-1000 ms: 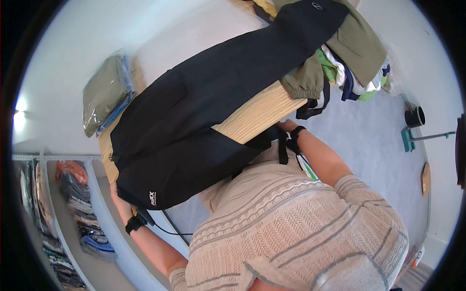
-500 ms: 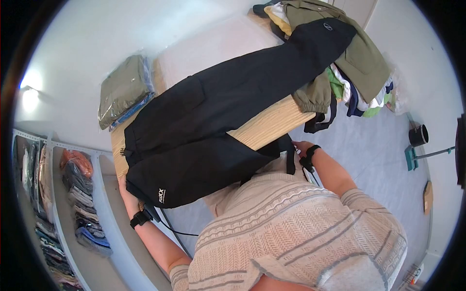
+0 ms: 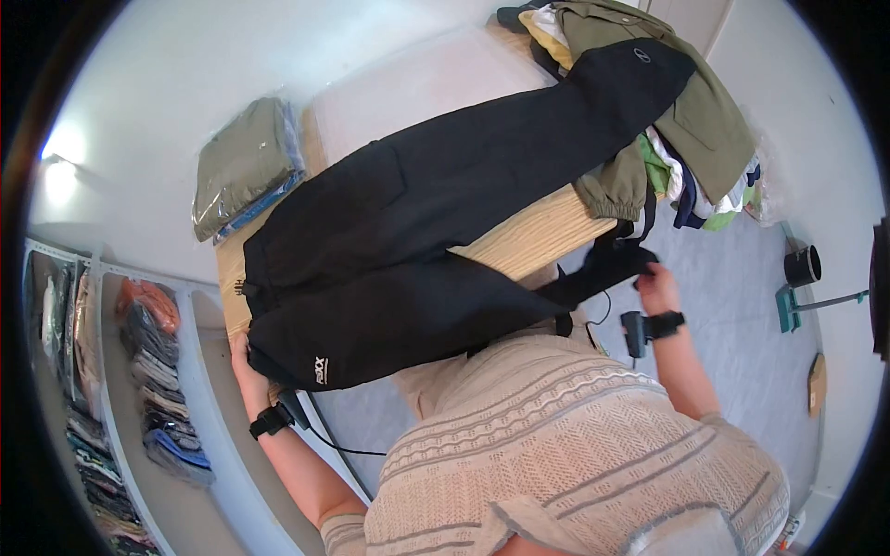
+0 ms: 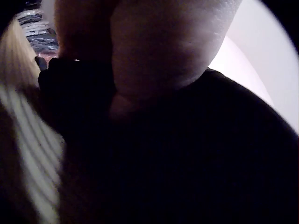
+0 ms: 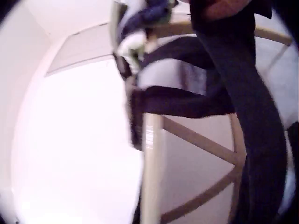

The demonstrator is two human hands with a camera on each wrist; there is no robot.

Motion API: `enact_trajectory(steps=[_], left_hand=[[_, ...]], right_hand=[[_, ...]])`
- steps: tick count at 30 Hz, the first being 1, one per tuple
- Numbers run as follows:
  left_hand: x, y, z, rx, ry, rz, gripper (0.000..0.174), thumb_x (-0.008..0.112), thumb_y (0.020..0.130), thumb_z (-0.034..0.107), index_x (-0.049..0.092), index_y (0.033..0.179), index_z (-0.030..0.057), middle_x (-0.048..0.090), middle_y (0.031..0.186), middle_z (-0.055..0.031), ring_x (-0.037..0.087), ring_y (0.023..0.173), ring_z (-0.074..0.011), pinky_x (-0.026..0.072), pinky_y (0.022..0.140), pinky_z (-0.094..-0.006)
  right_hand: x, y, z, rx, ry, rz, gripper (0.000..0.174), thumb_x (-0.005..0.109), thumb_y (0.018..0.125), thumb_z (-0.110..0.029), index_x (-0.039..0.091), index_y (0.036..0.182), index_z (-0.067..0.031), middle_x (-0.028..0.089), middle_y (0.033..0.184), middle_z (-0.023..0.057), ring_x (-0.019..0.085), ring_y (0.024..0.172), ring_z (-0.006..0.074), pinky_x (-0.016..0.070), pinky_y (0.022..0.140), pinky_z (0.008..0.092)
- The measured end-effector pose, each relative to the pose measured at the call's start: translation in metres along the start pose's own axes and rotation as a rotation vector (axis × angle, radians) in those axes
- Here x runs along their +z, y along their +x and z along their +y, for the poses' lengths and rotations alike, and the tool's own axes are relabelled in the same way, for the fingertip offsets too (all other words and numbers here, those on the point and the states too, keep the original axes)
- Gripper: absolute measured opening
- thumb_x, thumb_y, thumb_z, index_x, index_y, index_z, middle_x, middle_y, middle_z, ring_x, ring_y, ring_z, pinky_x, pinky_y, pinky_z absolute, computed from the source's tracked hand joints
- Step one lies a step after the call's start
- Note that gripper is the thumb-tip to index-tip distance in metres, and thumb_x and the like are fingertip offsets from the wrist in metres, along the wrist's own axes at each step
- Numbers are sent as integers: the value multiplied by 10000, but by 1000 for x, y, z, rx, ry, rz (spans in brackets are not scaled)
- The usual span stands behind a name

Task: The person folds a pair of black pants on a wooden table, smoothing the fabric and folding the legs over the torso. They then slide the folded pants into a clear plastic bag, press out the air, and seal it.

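Black trousers (image 3: 445,176) with a white logo near the waist lie across a wooden table (image 3: 547,232), one leg stretched to the back right. My left hand (image 3: 245,369) grips the waist edge at the table's left end. In the left wrist view the thumb (image 4: 154,60) lies over the dark cloth, and the fingers beneath are hidden. My right hand (image 3: 660,289) holds the end of the nearer leg, lifted off the table's front edge on the right. Dark cloth (image 5: 257,126) hangs from that hand in the right wrist view.
A bagged olive garment (image 3: 243,162) sits at the back left beside a clear plastic sheet pile (image 3: 417,93). Olive and mixed clothes (image 3: 705,139) are heaped at the right end. Shelves (image 3: 190,371) of bagged clothes stand at left; a black bin (image 3: 802,266) stands on the floor.
My right hand has come out from beside the body and moved right, pulling the nearer leg's end out with it. The left hand stays at the waist edge.
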State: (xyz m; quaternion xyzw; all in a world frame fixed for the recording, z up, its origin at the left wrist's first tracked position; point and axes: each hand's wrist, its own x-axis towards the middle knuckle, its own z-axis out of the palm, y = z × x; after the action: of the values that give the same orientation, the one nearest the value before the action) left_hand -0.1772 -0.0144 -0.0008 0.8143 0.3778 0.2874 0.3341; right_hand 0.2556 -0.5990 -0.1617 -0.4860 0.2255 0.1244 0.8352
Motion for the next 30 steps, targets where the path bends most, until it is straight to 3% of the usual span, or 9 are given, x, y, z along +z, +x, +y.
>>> enact_trajectory(steps=[6, 8, 12, 14, 20, 21, 25, 28, 30], left_hand=[[-30, 3, 42, 92, -58, 70, 193, 496, 824, -54, 354, 782, 70, 538, 897, -69, 478, 854, -138, 407, 814, -255], [-42, 5, 60, 46, -127, 148, 216, 495, 821, -58, 332, 789, 81, 534, 887, -68, 479, 851, -140, 405, 806, -244], [-74, 17, 88, 109, -264, 142, 209, 520, 821, -30, 352, 835, 94, 522, 867, -52, 476, 814, -120, 405, 771, -221], [-90, 24, 90, 118, -249, 198, 208, 529, 821, -19, 359, 838, 99, 506, 842, -35, 469, 785, -110, 407, 741, -218], [-105, 57, 70, 207, 160, 289, 183, 534, 807, 37, 366, 823, 109, 351, 743, 38, 357, 696, -62, 328, 609, -199], [-99, 70, 66, 197, 134, 278, 192, 537, 789, 25, 365, 820, 105, 344, 730, 39, 362, 697, -67, 329, 610, -209], [-65, 132, 58, 162, 631, 268, 243, 438, 747, -23, 502, 970, 46, 582, 802, -238, 582, 828, -415, 445, 724, -427], [-23, 160, 71, 20, 832, 152, 387, 604, 769, 79, 522, 1147, 91, 628, 1090, -187, 556, 1093, -379, 385, 961, -447], [2, 153, 77, 178, 787, 223, 556, 682, 777, 172, 471, 1286, 101, 570, 1237, -162, 490, 1199, -346, 324, 1041, -437]], right_hand=[[47, -126, -163, -895, -51, 286, 376, 609, 875, -109, 528, 1233, -31, 635, 997, 99, 617, 844, 179, 518, 722, 334], [52, -139, -211, -1340, -391, 465, 308, 603, 901, -130, 580, 1193, -34, 621, 1109, 113, 632, 889, 201, 513, 803, 321], [85, -159, -282, -1564, -203, 490, 351, 644, 902, -198, 591, 1203, -25, 648, 1044, 93, 607, 947, 155, 473, 854, 261], [101, -158, -303, -1563, -29, 283, 335, 652, 900, -179, 588, 1198, -40, 673, 994, 92, 637, 881, 143, 511, 800, 257], [137, -115, -330, -1861, -332, 370, 325, 640, 900, -133, 611, 1212, -46, 690, 1022, 90, 639, 917, 124, 515, 810, 242], [167, -118, -319, -1715, -186, 309, 306, 651, 889, -128, 642, 1184, -46, 695, 993, 74, 634, 903, 109, 508, 799, 231], [255, -80, -291, -1447, -22, 84, 297, 654, 862, -92, 660, 1154, -37, 685, 896, 39, 610, 753, 85, 495, 691, 226], [288, -16, -279, -1540, -740, 316, 327, 596, 897, -245, 657, 1156, -55, 698, 982, 161, 662, 895, 243, 496, 796, 329], [287, 45, -269, -1360, -1172, 48, 365, 585, 906, -305, 646, 1135, -27, 660, 1065, 213, 630, 1016, 354, 484, 859, 382]])
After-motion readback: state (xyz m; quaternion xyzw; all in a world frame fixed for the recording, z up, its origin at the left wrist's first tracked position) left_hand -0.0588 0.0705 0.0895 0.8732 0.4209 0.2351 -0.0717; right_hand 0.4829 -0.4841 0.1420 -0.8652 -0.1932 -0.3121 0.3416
